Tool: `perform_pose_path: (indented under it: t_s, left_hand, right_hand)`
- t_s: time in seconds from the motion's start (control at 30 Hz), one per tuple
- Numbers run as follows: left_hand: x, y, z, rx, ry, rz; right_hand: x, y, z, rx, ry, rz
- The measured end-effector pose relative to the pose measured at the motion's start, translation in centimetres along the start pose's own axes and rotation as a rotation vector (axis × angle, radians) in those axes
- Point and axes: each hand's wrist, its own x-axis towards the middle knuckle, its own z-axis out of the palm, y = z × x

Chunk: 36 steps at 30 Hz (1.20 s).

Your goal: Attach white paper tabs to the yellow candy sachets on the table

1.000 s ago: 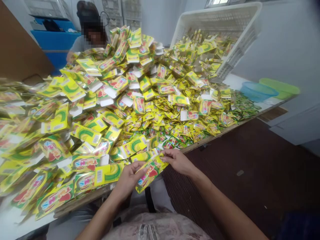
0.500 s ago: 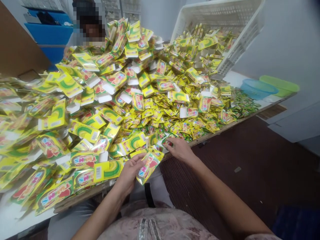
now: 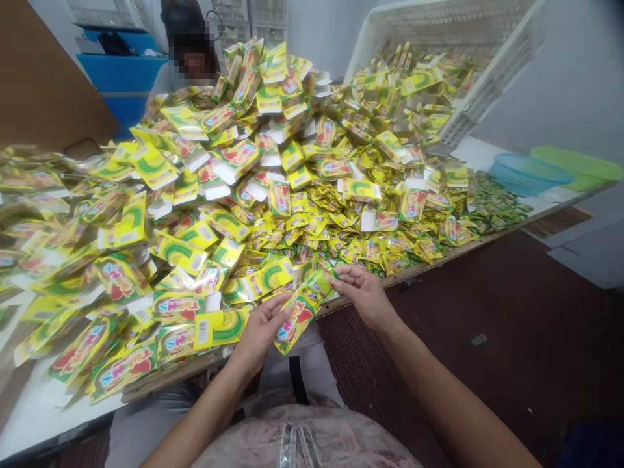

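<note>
My left hand point(image 3: 260, 330) grips a flat yellow carton point(image 3: 294, 320) with red and green print, tilted over the table's near edge. My right hand point(image 3: 363, 292) pinches a small green and yellow sachet point(image 3: 320, 281) at the carton's upper end. Both hands sit at the front of a huge heap of yellow cartons and sachets point(image 3: 273, 175) that covers the table point(image 3: 39, 406).
A white plastic crate point(image 3: 439, 39) lies tipped at the back right, spilling packets. A blue basin point(image 3: 529, 172) and a green one point(image 3: 578, 166) stand at the table's right end. Another person point(image 3: 188, 55) sits behind the heap. Dark floor to the right.
My right hand reached into the pile of sachets, then came back to the carton's top with one pinched in its fingers. My left hand kept hold of the carton.
</note>
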Motion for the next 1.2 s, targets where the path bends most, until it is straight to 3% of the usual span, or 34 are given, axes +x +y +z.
perform_pose_path:
  t_s: [0.23,0.5,0.67,0.77,0.9,1.03,1.2]
  left_hand:
    - [-0.7,0.1,0.1,0.04,-0.011,0.058]
    - [-0.9,0.9,0.4,0.102,0.012,0.022]
    - [-0.9,0.7,0.4,0.114,-0.028,-0.026]
    - [-0.9,0.6,0.6,0.096,0.024,-0.025]
    - [-0.8,0.7,0.6,0.091,0.065,0.0]
    - [-0.9,0.6,0.7,0.092,0.062,0.049]
    - [-0.8,0.3,0.8,0.089,0.012,0.021]
  right_hand:
    - [-1.5,-1.6,1.6,0.041,-0.153,0.076]
    - [-2.4,-1.5,2.4,0.08,-0.194,0.057]
    - [-2.5,-1.2,2.9,-0.12,-0.045,-0.061]
    - [-3.1,-1.3,3.8,-0.18,0.035,-0.092]
    - [-3.7,-1.8,4.0,-0.181,-0.05,-0.055]
    - [-4.4,-2.1,3.8,-0.233,-0.018,-0.079]
    - [-5.3,-1.6,4.8,-0.218,-0.211,-0.023]
